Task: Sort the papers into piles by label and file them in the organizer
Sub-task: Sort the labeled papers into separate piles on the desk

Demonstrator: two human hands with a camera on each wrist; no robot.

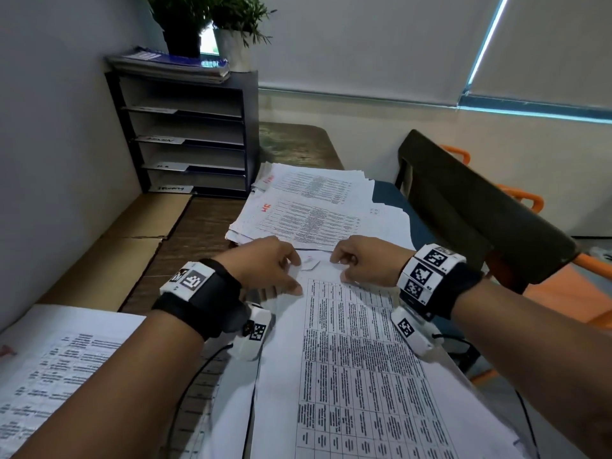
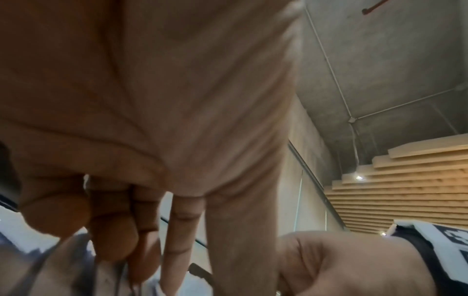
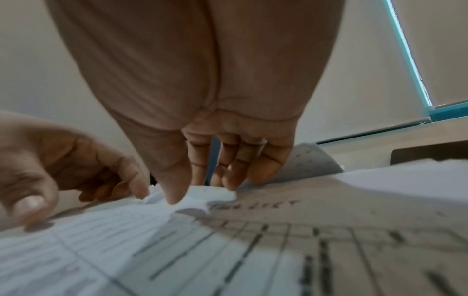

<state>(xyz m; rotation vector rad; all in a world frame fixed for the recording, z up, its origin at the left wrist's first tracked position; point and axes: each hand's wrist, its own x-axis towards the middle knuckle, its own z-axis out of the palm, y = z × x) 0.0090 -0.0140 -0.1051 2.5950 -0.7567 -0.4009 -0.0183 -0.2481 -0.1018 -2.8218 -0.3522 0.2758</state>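
So my desk [image 1: 205, 226] is basically buried. Right in front of me is the near stack of papers [image 1: 364, 376], printed tables all over the top sheet, and both hands sit on its far edge. My left hand [image 1: 265, 266] has its fingers curled, tips down on the top-left corner next to a little folded-up white bit [image 1: 309, 265] with a pink mark on it. I can't tell for sure if I'm actually pinching that sheet or just pressing it. My right hand [image 1: 364, 263] is curled too, thumb and fingertips down on the top edge, and from the right wrist view a sheet corner [image 3: 314, 164] curls up just behind my fingers [image 3: 263, 170], so I'd say it's gripping paper.

Count-wise: three paper piles that I can see. The near one, a messy fanned pile [image 1: 318, 207] just beyond my hands with red handwritten labels, and a third pile [image 1: 56, 366] at my left elbow.

The organizer [image 1: 185, 134] stands at the back left against the wall, four labelled shelves, well apart from my hands. The fanned pile lies between me and it. On top are a stack of magazines [image 1: 172, 62] and two potted plants [image 1: 212, 24]. A dark chair back [image 1: 473, 200] is on my right, and a cardboard box [image 1: 132, 246] is on the left.
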